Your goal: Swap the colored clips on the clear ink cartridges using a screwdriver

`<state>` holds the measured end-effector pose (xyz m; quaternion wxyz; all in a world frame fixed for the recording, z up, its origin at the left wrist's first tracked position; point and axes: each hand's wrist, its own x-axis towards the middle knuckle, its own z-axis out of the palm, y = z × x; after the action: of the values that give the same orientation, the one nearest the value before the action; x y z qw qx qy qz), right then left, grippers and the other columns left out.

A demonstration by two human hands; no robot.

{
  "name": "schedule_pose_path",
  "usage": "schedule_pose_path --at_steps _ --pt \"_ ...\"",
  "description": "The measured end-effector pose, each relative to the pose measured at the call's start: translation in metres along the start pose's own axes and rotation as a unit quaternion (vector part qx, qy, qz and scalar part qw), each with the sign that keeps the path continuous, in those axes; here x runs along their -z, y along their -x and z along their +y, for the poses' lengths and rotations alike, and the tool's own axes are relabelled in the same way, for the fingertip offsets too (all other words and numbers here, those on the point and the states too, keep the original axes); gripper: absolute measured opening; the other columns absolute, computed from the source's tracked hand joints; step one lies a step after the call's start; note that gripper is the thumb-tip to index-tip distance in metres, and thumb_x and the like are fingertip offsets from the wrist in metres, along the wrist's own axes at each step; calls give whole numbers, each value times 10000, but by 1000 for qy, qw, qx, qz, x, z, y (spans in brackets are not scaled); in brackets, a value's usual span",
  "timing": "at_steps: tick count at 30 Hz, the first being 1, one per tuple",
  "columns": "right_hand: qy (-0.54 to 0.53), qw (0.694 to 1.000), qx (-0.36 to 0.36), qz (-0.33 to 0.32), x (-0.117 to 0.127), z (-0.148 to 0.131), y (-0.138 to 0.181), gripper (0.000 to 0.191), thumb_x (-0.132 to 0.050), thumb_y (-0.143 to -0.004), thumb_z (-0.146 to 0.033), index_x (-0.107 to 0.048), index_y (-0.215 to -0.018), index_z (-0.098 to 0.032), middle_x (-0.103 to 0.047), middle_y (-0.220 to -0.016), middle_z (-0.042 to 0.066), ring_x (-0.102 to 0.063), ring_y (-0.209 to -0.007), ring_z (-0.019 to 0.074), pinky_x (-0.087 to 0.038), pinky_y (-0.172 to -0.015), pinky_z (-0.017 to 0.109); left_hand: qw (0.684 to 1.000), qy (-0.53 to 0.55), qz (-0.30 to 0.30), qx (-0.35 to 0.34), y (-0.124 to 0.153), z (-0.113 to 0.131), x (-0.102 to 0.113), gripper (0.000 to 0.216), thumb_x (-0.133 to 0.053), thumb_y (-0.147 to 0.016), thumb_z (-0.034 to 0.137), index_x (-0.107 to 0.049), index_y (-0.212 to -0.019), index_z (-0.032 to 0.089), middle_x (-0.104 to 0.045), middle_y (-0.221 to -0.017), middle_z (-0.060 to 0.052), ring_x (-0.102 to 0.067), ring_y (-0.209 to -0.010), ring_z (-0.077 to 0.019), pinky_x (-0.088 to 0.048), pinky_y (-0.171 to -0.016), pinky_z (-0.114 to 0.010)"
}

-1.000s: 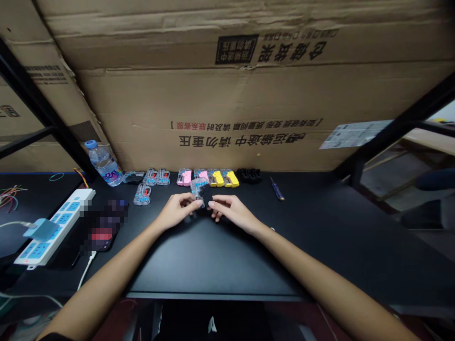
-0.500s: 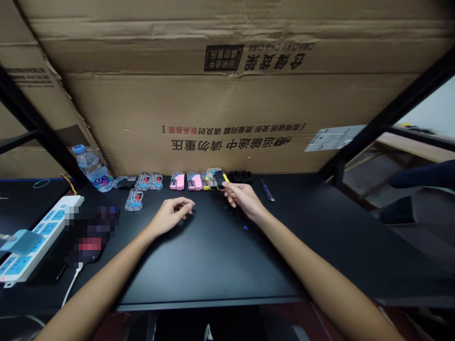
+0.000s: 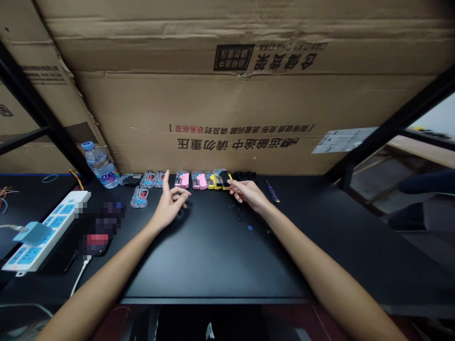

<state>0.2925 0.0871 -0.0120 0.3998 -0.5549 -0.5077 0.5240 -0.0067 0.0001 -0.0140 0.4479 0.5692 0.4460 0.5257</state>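
My right hand (image 3: 249, 194) is closed at the thumb and fingertips on the right edge of a small clear-and-black plastic case (image 3: 220, 178), at the back of the black table. A similar case with yellow parts (image 3: 211, 181) lies partly behind it. To their left are two clear cases with pink parts (image 3: 182, 180). My left hand (image 3: 168, 202) hovers over the table with its index finger stretched up and nothing in it. Small black rings (image 3: 239, 214) and a blue disc (image 3: 250, 228) lie in front of my right hand.
At the left stand a water bottle (image 3: 101, 165), several clear cases with red parts (image 3: 139, 197), a phone (image 3: 99, 232) and a white power strip (image 3: 46, 232). A screwdriver (image 3: 272, 192) and black parts (image 3: 246, 175) lie at the right. Cardboard (image 3: 199, 99) closes off the back.
My left hand's index finger has lifted and straightened. My right hand stays at the clear-and-black case. The whole view has shifted a little, so things appear further right.
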Motion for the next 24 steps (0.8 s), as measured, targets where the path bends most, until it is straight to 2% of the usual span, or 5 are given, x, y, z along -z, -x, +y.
schedule_pose_path --at_steps 7,12,16,20,24 --pt "46 999 26 6 8 6 -1 614 -831 -790 -696 -800 -825 -84 -725 -686 100 -492 -439 81 -381 -360 213 997 -58 -41 -18 5 11 0 843 -645 -985 379 -217 -1699 250 -756 -1006 -41 -649 -667 -110 -499 -650 -240" --pt "168 982 82 18 9 -5 16 606 -725 -848 -727 -799 -809 -127 -724 -679 93 -520 -424 115 -366 -374 251 926 -317 -136 -153 11 28 11 280 -567 -983 286 -768 -1172 241 -791 -928 -47 -660 -730 -162 -507 -817 -325" --pt "224 963 146 25 8 -22 30 499 -681 -887 -638 -780 -710 -183 -718 -628 73 -528 -443 141 -377 -443 281 887 -438 -62 -132 8 37 24 253 -603 -953 311 -783 -1122 258 -781 -1042 -105 -696 -979 -280 -508 -941 -421" --pt "237 958 162 16 6 -22 32 398 -676 -868 -530 -750 -656 -201 -717 -618 55 -573 -516 169 -418 -533 293 803 -591 37 -57 5 45 39 415 -637 -931 348 -711 -1331 262 -674 -1388 -177 -539 -1345 -422 -441 -1093 -570" --pt "273 943 189 29 10 -11 25 382 -620 -901 -461 -738 -653 -197 -699 -612 34 -593 -580 181 -420 -599 294 733 -676 71 5 6 47 49 539 -584 -964 379 -603 -1481 229 -544 -1559 -204 -487 -1390 -472 -457 -1074 -633"
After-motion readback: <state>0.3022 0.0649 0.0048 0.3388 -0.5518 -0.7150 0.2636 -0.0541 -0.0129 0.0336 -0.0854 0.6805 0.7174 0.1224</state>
